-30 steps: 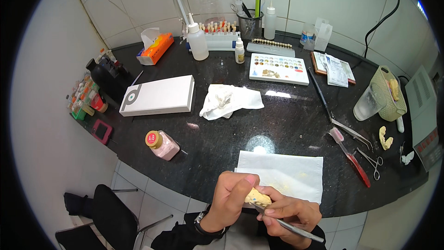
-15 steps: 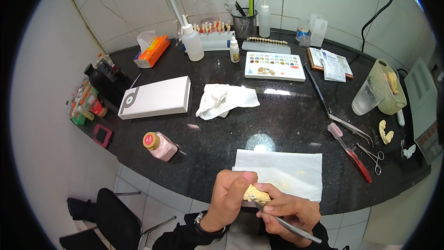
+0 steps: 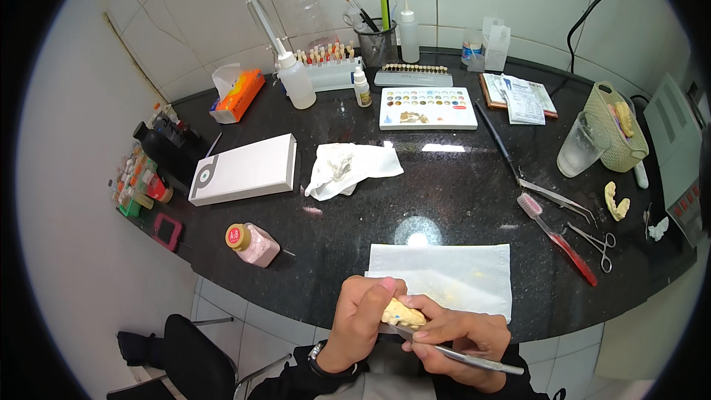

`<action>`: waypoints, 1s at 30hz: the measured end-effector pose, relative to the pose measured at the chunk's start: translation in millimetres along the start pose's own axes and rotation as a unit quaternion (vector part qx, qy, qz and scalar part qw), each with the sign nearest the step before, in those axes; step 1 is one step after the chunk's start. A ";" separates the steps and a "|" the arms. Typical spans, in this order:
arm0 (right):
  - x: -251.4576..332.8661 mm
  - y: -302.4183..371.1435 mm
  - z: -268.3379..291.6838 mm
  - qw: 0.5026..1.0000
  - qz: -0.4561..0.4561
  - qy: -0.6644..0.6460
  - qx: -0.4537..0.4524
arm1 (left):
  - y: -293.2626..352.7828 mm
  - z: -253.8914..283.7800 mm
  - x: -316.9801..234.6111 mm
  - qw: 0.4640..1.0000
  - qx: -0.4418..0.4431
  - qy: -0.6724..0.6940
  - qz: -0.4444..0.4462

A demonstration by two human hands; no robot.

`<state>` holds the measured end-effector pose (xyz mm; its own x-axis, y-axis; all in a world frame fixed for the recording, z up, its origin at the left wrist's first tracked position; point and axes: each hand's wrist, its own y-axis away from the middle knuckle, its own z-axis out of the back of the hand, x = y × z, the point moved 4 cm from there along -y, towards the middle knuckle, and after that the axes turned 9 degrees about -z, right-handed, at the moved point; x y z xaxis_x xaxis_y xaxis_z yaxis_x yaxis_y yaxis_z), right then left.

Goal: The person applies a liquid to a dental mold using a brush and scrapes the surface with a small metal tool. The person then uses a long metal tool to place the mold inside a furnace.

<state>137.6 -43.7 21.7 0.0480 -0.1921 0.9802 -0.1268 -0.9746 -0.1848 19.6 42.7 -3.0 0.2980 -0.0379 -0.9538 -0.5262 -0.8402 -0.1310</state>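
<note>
A small yellow dental plaster model [image 3: 404, 314] with blue marks on it is gripped by my left hand [image 3: 363, 318], the thumb over its top. My right hand [image 3: 463, 341] pinches a slim metal carving knife [image 3: 466, 358] like a pen. The knife's tip touches or lies right at the model's lower edge; the exact contact is partly hidden by the fingers. Both hands are close together at the table's near edge, over the front of a white paper sheet [image 3: 444, 267] with faint yellow crumbs on it.
On the dark stone table [image 3: 355, 230], a bottle of pink powder [image 3: 255, 245] and a long white box [image 3: 244, 169] stand left. A crumpled tissue [image 3: 348, 167] and a paint palette [image 3: 428, 108] lie beyond. Right are a red toothbrush [image 3: 559, 241], tweezers [image 3: 559, 198], a clamp [image 3: 596, 244] and another model [image 3: 616, 201].
The knife has swung to a flatter angle, its handle end moving up and right. Its tip has shifted left along the model's lower edge. My view has shifted slightly.
</note>
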 end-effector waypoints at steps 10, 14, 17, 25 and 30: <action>-8.7 2.5 -2.4 0.996 0.047 -0.003 -0.081 | -0.2 0.0 0.1 0.999 -0.018 -0.014 0.029; -8.6 -1.3 0.9 0.995 0.073 0.028 -0.056 | -2.1 -1.4 -0.4 0.999 -0.016 -0.016 0.028; -3.3 -3.9 1.1 0.996 0.073 0.033 -0.043 | -1.3 -1.0 0.5 1.000 0.001 -0.005 -0.022; -3.4 -2.7 0.3 0.999 0.035 0.009 -0.040 | -0.9 -2.2 -1.5 1.000 -0.011 -0.015 0.019; 0.2 3.1 0.3 0.998 -0.029 -0.038 -0.049 | -1.8 -2.7 -2.5 0.999 -0.007 -0.014 0.029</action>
<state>137.5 -46.8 21.3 0.1334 -0.1481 0.9799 -0.2174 -0.9691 -0.1169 21.9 42.9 0.3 0.2446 -0.0710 -0.9670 -0.5309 -0.8444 -0.0723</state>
